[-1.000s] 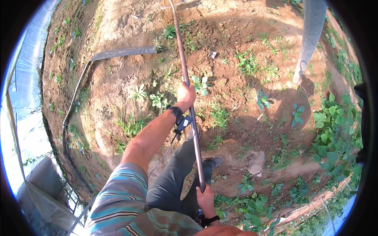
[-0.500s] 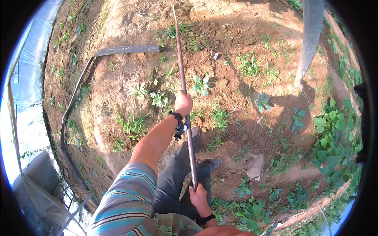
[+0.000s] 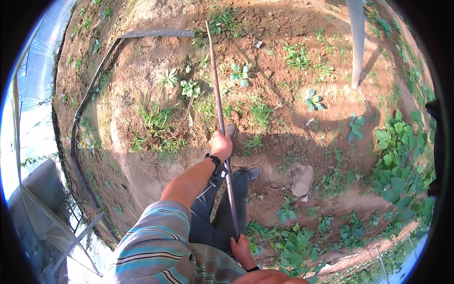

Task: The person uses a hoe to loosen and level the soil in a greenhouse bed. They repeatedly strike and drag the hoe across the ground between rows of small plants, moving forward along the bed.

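I hold a long thin wooden tool handle [image 3: 219, 109] that runs from near my body up toward the top of the view. My left hand [image 3: 221, 144], with a dark wristband, is closed around its middle. My right hand [image 3: 242, 248] grips its near end close to my waist. The far end reaches over bare reddish soil [image 3: 142, 71]; its head is not visible. My dark trousers and two shoes [image 3: 253, 172] stand on the soil below the handle. My striped sleeve fills the lower left.
Small weeds and seedlings [image 3: 241, 75] dot the soil. Leafy green plants [image 3: 395, 161] crowd the right and lower edges. A dark hose or pipe [image 3: 94, 80] curves along the left. A pale post [image 3: 357, 42] stands at the upper right. Clear plastic sheeting [image 3: 33, 94] lies far left.
The handle has slid toward me and its far end no longer reaches the top edge. My left hand has dropped lower in view. My feet have stepped forward.
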Demonstrator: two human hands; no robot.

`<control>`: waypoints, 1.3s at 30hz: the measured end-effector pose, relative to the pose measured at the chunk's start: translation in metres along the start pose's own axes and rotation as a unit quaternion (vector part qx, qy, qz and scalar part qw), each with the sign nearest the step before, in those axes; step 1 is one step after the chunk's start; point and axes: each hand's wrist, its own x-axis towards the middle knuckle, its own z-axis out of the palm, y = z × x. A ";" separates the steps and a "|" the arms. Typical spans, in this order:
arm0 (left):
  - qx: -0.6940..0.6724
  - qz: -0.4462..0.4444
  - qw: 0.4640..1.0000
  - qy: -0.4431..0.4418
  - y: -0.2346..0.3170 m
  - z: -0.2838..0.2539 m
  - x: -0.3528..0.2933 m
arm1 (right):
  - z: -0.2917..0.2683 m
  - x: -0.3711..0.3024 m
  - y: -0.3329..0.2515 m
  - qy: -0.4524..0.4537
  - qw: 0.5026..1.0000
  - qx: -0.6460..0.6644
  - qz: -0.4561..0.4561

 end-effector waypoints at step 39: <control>-0.254 -0.280 0.898 -0.226 -0.142 0.179 -0.387 | -0.078 -0.396 0.367 0.001 0.945 -0.191 0.267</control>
